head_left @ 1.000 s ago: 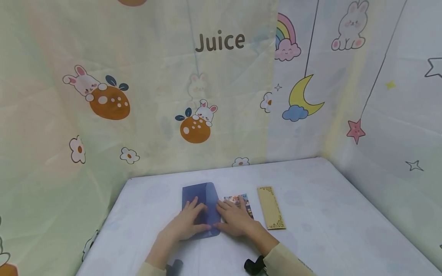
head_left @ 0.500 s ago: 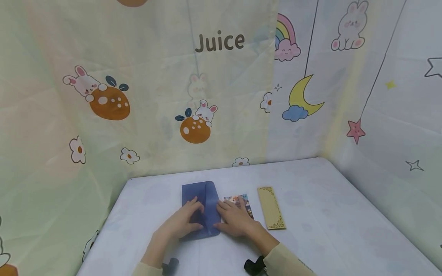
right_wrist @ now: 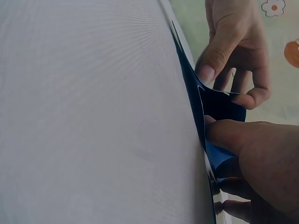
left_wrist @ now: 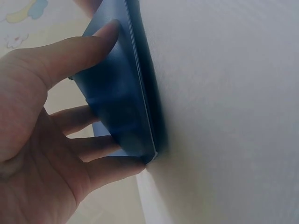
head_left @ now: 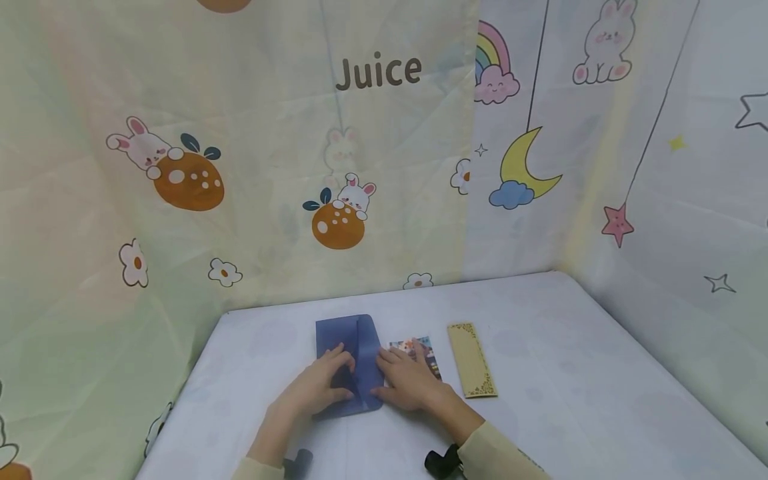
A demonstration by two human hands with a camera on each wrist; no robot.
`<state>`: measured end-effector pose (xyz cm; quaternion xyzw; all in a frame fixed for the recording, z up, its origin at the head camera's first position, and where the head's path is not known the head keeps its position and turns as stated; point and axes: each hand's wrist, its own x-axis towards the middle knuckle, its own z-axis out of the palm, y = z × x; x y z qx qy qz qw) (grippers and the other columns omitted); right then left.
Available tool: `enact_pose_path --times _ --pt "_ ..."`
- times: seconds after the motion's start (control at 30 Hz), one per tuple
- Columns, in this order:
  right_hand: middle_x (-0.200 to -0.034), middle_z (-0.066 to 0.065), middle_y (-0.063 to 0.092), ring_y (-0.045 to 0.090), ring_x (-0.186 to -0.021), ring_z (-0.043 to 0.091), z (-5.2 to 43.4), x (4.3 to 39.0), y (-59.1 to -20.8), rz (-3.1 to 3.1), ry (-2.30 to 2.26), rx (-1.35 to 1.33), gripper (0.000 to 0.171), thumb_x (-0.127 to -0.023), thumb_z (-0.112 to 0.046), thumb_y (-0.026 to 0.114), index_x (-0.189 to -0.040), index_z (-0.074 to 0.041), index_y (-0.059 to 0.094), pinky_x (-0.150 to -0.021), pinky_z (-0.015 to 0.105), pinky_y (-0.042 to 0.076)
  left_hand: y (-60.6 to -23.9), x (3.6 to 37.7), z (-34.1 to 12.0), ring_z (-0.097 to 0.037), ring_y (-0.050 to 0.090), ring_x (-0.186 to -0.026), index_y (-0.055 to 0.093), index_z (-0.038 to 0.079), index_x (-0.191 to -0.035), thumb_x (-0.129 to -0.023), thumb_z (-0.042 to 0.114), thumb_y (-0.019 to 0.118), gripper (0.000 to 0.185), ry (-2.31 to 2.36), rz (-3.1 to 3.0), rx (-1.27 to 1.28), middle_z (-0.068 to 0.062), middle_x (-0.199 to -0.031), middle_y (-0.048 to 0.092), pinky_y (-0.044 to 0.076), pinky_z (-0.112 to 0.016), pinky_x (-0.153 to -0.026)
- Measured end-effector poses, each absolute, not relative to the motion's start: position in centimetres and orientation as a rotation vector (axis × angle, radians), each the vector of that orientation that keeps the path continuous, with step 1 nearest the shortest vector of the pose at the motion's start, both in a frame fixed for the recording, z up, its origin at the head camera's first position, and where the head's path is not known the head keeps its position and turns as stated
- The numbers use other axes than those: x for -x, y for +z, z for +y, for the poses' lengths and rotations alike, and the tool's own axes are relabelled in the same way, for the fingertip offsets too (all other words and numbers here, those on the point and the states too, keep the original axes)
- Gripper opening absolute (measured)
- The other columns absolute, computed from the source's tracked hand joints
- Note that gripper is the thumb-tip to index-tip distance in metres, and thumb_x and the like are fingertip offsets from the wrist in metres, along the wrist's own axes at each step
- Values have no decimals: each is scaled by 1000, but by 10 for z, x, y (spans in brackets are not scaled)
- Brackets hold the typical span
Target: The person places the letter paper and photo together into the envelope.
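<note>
We are looking down at the white table (head_left: 540, 373), where a dark blue envelope (head_left: 342, 337) is lying flat near the middle, its long side running from 12 toward 6 o'clock. Our left hand (head_left: 321, 387) is resting on the near half of the envelope; in the left wrist view the thumb and curled fingers (left_wrist: 100, 170) are gripping the envelope's flap, lifting it off the body. Our right hand (head_left: 408, 381) is sitting at the envelope's 3 o'clock edge, the thumb pressing down on the blue paper while the other fingers are lying relaxed over the table; we are noting it as not closed around anything. A small printed picture card (head_left: 423, 352) is lying just beside the envelope at its 3 o'clock, partly under the right hand. A tan bookmark with ornamental corners (head_left: 471, 360) is lying further toward 3 o'clock, apart from the card. Cartoon-printed fabric (head_left: 240, 167) is hanging behind at 12 o'clock.
</note>
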<state>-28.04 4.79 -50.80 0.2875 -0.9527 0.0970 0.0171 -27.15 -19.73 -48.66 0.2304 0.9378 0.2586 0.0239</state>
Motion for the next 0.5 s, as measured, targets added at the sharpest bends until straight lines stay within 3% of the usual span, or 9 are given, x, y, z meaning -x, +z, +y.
enact_pose_path --times 0.5 --pt "-163 14 45 41 -152 36 54 282 -500 -2913 446 -912 68 -96 -55 65 -148 -12 55 -125 73 10 -488 272 -197 -61 38 -144 55 30 -105 -83 26 86 38 771 2919 -706 -28 -161 41 35 -75 -114"
